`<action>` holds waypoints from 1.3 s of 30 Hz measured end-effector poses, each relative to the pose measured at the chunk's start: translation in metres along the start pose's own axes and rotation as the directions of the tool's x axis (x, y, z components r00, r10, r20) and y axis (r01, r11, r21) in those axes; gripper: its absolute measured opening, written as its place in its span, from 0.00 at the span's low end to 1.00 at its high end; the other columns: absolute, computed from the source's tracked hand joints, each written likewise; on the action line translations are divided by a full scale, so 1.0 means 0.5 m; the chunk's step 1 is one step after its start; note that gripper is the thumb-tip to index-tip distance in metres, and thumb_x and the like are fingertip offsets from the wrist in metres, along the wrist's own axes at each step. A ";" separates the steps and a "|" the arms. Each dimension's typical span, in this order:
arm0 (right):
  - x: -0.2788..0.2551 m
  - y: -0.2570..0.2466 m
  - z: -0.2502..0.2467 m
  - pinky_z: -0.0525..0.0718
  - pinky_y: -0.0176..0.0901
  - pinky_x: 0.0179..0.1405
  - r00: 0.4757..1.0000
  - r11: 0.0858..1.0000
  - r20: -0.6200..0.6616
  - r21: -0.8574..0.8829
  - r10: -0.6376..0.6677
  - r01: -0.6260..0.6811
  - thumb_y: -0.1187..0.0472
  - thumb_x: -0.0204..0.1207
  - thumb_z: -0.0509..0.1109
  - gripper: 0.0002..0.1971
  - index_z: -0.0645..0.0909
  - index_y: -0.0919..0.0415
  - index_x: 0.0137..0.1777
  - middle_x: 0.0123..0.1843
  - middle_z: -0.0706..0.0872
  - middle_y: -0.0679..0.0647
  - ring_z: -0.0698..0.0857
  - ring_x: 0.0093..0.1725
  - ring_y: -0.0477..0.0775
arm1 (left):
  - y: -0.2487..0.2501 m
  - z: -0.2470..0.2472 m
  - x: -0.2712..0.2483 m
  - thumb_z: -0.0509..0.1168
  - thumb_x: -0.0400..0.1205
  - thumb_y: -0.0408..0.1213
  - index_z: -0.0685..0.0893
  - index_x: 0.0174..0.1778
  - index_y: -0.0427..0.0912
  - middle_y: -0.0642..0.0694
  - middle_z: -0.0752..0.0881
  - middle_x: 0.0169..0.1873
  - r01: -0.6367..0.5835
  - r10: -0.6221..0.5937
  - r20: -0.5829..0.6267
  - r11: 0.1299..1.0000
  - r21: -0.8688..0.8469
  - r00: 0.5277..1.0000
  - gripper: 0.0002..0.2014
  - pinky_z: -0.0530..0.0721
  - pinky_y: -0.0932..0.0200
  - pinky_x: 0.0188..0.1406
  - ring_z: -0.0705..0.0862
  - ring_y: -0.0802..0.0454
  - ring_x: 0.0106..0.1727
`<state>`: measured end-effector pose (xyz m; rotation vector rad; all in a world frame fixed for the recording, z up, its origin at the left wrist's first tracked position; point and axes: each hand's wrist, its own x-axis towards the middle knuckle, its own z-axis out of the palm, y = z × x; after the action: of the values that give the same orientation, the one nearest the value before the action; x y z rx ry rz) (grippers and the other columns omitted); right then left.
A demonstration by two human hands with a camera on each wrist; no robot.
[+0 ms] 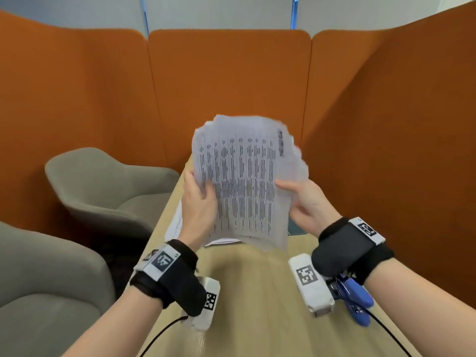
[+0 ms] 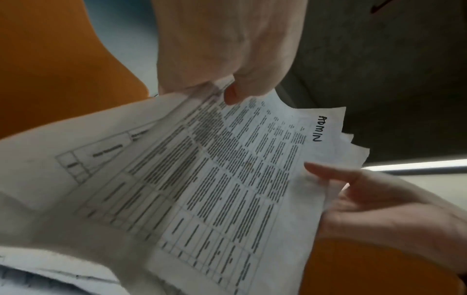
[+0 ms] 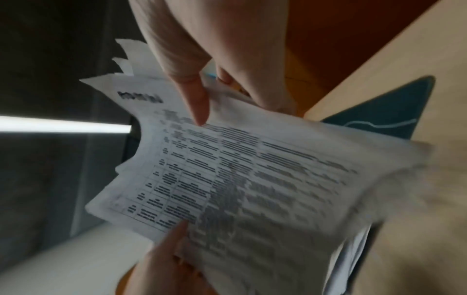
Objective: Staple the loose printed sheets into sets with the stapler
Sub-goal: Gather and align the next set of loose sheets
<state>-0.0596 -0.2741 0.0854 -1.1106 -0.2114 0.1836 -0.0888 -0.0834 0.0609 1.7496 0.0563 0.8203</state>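
Observation:
A stack of printed sheets (image 1: 244, 181) with tables of text stands upright above the wooden table (image 1: 257, 292), its edges uneven. My left hand (image 1: 199, 199) grips its left edge, thumb on the front page. My right hand (image 1: 304, 199) pinches its right edge. In the left wrist view the left hand (image 2: 227, 59) is at the top of the sheets (image 2: 227, 189), and the top page bears the handwritten word ADMIN (image 2: 318, 128). In the right wrist view the right hand (image 3: 202, 49) pinches the sheets (image 3: 252, 179) near that corner. No stapler shows in any view.
More paper (image 1: 175, 225) lies on the table under the held stack. A dark teal flat object (image 1: 296, 229) (image 3: 384, 115) lies to its right. Grey armchairs (image 1: 103, 189) stand on the left. Orange partition panels (image 1: 231, 86) close off the table's far end and right side.

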 end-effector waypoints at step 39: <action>0.072 0.037 0.045 0.73 0.34 0.50 0.600 0.225 0.204 -0.797 -0.773 0.561 0.70 0.82 0.59 0.14 0.85 0.64 0.59 0.47 0.75 0.54 0.76 0.46 0.49 | -0.041 -0.075 0.071 0.60 0.84 0.26 0.84 0.63 0.39 0.43 0.82 0.48 -0.524 0.558 -0.031 0.795 0.307 0.829 0.14 0.76 0.76 0.53 0.78 0.63 0.47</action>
<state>-0.0316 -0.2377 0.0811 -1.8455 -0.5988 -0.9883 -0.0753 -0.0298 0.0650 2.0210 -0.2772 1.3978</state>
